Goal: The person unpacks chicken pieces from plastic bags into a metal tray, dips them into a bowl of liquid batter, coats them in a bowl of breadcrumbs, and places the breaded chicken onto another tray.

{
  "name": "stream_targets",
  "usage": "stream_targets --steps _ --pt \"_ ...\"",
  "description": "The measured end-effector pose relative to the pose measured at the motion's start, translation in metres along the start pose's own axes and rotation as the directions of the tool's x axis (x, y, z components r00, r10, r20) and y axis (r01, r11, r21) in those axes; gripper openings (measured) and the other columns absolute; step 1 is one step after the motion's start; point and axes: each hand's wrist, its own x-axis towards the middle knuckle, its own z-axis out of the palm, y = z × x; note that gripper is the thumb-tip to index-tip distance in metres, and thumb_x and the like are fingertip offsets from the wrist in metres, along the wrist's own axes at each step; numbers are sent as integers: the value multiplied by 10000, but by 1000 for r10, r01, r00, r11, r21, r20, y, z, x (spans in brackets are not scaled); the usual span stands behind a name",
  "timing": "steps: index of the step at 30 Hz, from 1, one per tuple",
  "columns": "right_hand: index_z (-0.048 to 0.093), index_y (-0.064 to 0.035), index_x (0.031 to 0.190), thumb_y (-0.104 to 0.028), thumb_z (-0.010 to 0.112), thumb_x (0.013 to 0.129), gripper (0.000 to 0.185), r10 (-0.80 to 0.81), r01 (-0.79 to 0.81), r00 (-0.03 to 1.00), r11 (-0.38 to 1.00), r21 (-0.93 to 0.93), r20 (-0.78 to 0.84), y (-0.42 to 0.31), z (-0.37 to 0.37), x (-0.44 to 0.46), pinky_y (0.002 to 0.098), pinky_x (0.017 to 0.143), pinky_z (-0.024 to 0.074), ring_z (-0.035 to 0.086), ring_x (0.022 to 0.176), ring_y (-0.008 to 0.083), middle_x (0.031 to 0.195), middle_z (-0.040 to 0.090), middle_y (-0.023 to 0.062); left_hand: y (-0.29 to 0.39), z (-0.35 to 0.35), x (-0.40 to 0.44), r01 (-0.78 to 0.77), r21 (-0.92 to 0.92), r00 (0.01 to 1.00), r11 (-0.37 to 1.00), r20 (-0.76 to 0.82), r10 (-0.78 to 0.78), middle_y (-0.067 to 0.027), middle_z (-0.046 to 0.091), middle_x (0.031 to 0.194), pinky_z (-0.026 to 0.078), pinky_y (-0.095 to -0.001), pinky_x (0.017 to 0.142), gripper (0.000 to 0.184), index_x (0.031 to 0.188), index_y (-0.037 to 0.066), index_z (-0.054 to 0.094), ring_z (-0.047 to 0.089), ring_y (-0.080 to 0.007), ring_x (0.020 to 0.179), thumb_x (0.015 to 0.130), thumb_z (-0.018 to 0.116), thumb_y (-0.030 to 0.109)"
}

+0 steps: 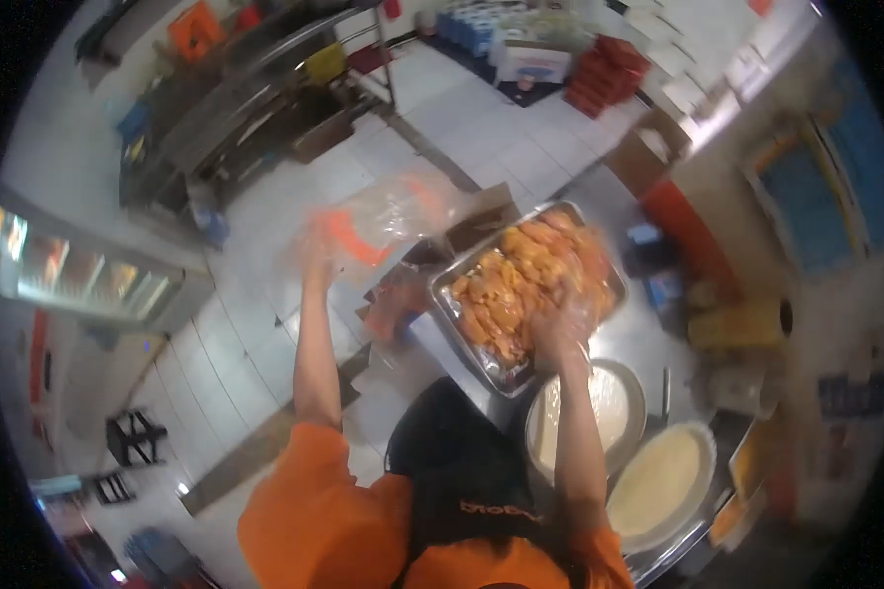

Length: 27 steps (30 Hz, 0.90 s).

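Observation:
My left hand [316,240] is stretched out to the left, blurred, its fingers closed on a clear plastic bag [395,218] with orange print. The bag hangs out past the table's edge. My right hand [566,324] is down on raw, orange-yellow marinated chicken pieces [499,293] heaped in a metal tray [481,377]. A thin clear glove seems to cover it. Blur and the meat hide its fingers, so I cannot tell whether they grip a piece.
Beside my right forearm stand a bowl of white liquid [614,404] and a bowl of pale powder [662,485]. An open cardboard box [481,218] is behind the tray. A yellowish roll [742,322] lies on the right. A glass-front display case [79,275] stands far left.

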Motion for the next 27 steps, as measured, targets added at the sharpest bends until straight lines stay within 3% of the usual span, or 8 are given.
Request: stream_targets --steps 4,7,10,12,15,16,20,27 --pt "488 -83 1420 -261 744 804 690 -204 197 977 973 -118 -55 7 17 5 490 1097 393 441 1317 443 1357 510 299 -115 10 -42 578 -119 809 808 -46 -586 -82 667 1150 534 -357 834 430 1314 21 581 649 -186 991 1055 558 363" --pt "411 -84 1472 -192 717 818 731 -201 208 977 973 -95 76 14 24 10 511 1107 388 427 1336 461 1416 429 318 -254 9 -85 734 54 677 677 -126 -725 -108 673 1171 542 -358 838 421 1323 39 567 659 -193 1014 1063 519 366" --pt "271 -75 1555 -159 728 818 872 -76 99 980 988 -120 182 13 31 7 557 1097 411 423 1342 504 1465 343 339 -283 24 -130 764 -138 621 630 -110 -776 -128 636 1213 524 -385 871 477 1369 68 527 636 -242 1053 1054 489 424" --pt "228 -24 1565 -145 755 782 951 10 17 970 994 -107 243 4 29 9 539 1128 399 370 1383 508 1468 321 358 -289 39 -139 690 303 713 658 -124 -691 -149 554 1325 476 -426 952 547 1428 104 476 564 -289 1155 1029 491 479" --pt "207 -57 1563 8 709 734 971 47 -95 972 975 202 232 1 48 10 490 1159 416 406 1394 358 1532 302 243 -240 57 -134 158 892 812 424 127 -569 -180 430 1492 404 -486 1072 667 1516 158 400 457 -360 1306 993 495 560" --pt "285 -85 1526 -118 721 829 822 29 -37 986 998 50 164 26 57 12 454 1108 474 447 1365 307 1509 357 182 -228 61 -130 10 933 804 361 207 -557 -190 389 1548 379 -507 1112 710 1546 176 375 421 -384 1357 980 497 587" --pt "322 -81 1474 -133 722 838 753 -13 54 986 968 -245 167 52 92 40 455 1069 482 469 1305 305 1452 389 183 -354 89 -161 250 772 795 585 181 -579 -168 226 1676 177 -553 1246 920 1619 150 237 174 -429 1539 899 605 590" --pt "386 -75 1384 -159 723 855 633 10 95 971 902 -420 240 51 119 70 457 1001 496 509 1201 301 1351 446 184 -518 123 -189 174 734 741 656 341 -578 -173 220 1676 133 -620 1237 812 1623 170 214 151 -427 1546 934 620 308"
